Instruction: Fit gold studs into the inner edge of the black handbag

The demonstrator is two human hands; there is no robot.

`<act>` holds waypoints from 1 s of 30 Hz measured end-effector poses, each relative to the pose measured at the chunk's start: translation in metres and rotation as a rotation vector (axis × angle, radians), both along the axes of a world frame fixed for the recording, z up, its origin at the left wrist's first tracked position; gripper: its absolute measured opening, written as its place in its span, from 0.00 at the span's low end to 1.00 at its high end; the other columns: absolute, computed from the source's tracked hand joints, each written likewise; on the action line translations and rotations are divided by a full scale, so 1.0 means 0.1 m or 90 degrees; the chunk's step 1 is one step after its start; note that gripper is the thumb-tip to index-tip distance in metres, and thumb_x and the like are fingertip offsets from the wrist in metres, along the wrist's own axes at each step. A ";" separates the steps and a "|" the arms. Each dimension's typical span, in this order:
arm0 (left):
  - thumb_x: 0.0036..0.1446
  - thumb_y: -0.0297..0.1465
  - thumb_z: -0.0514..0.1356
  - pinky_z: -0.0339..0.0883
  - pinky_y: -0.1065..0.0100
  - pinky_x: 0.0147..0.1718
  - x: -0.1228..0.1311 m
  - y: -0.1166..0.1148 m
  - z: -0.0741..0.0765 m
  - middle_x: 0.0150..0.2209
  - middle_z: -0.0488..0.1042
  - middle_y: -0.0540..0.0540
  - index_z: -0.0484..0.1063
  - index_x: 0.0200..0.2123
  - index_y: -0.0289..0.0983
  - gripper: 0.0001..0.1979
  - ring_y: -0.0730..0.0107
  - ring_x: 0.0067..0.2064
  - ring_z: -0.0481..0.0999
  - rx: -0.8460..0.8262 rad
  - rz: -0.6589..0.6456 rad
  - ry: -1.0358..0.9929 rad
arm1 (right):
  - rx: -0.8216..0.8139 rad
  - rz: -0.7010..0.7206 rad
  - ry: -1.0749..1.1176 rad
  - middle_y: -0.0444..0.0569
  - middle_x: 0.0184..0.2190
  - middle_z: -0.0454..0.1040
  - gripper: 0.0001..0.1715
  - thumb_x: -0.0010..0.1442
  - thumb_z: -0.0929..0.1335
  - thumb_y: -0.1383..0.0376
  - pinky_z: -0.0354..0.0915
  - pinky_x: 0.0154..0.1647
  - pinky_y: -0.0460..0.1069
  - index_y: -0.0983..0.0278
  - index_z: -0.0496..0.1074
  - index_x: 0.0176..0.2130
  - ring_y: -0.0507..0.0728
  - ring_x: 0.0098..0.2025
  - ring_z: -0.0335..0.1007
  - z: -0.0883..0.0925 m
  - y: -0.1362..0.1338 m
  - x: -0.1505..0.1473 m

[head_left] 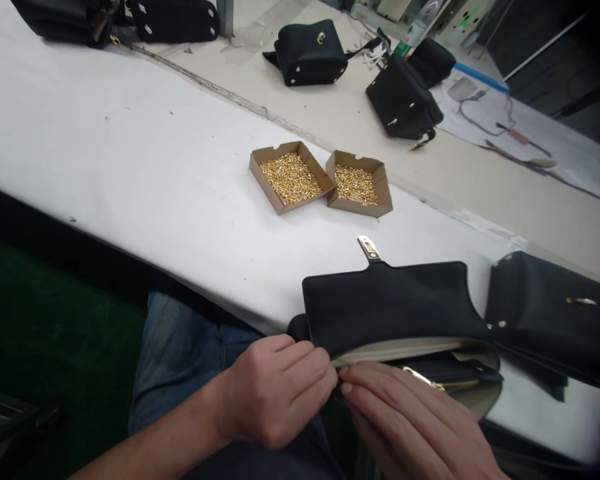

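Observation:
A black handbag (390, 300) lies at the table's near edge, its flap folded back and a gold metal clasp plate (369, 248) at the flap's tip. Its mouth is open, showing a pale lining and a gold zipper (457, 385). At the bag's left corner, my left hand (280, 390) is closed with its fingers curled on the edge. My right hand (410, 417) presses against the same corner, fingers together, its tips almost meeting the left hand's. Whatever small part lies between the fingertips is hidden.
Two cardboard trays (267, 183) (360, 208) of small gold hardware stand beyond the bag. Another black bag (550, 313) lies close on the right. More black bags (313, 57) (405, 100) and a plastic bottle (417, 30) are farther back.

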State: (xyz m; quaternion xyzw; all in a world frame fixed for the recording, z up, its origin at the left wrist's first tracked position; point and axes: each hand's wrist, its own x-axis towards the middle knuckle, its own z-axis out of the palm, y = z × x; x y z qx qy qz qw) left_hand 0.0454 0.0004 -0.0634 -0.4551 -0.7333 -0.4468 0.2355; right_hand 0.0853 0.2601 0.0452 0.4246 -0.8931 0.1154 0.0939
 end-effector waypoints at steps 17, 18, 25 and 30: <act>0.73 0.21 0.59 0.71 0.59 0.35 -0.10 0.07 -0.10 0.42 0.85 0.41 0.78 0.55 0.33 0.12 0.62 0.38 0.78 0.054 -0.036 -0.090 | -0.127 -0.053 -0.103 0.54 0.49 0.87 0.13 0.73 0.72 0.81 0.83 0.55 0.47 0.67 0.82 0.49 0.56 0.49 0.87 0.12 -0.22 -0.17; 0.71 0.20 0.60 0.72 0.59 0.36 -0.09 0.10 -0.12 0.42 0.85 0.42 0.77 0.56 0.33 0.13 0.62 0.39 0.78 0.073 -0.023 -0.093 | -0.124 -0.054 -0.101 0.54 0.50 0.87 0.13 0.73 0.72 0.81 0.83 0.57 0.47 0.67 0.82 0.49 0.57 0.50 0.87 0.11 -0.20 -0.16; 0.68 0.19 0.62 0.70 0.58 0.39 -0.01 0.19 -0.08 0.42 0.87 0.43 0.79 0.53 0.34 0.13 0.61 0.41 0.79 0.134 0.059 -0.100 | -0.119 -0.025 -0.197 0.52 0.51 0.86 0.07 0.80 0.72 0.73 0.81 0.53 0.45 0.63 0.81 0.51 0.54 0.50 0.86 0.12 -0.07 -0.25; 0.68 0.20 0.62 0.69 0.54 0.45 0.01 0.23 -0.08 0.44 0.87 0.43 0.80 0.52 0.31 0.12 0.60 0.43 0.79 0.119 0.073 -0.068 | -0.131 -0.012 -0.196 0.52 0.46 0.84 0.12 0.77 0.70 0.79 0.79 0.42 0.49 0.64 0.78 0.45 0.55 0.44 0.84 0.11 -0.12 -0.31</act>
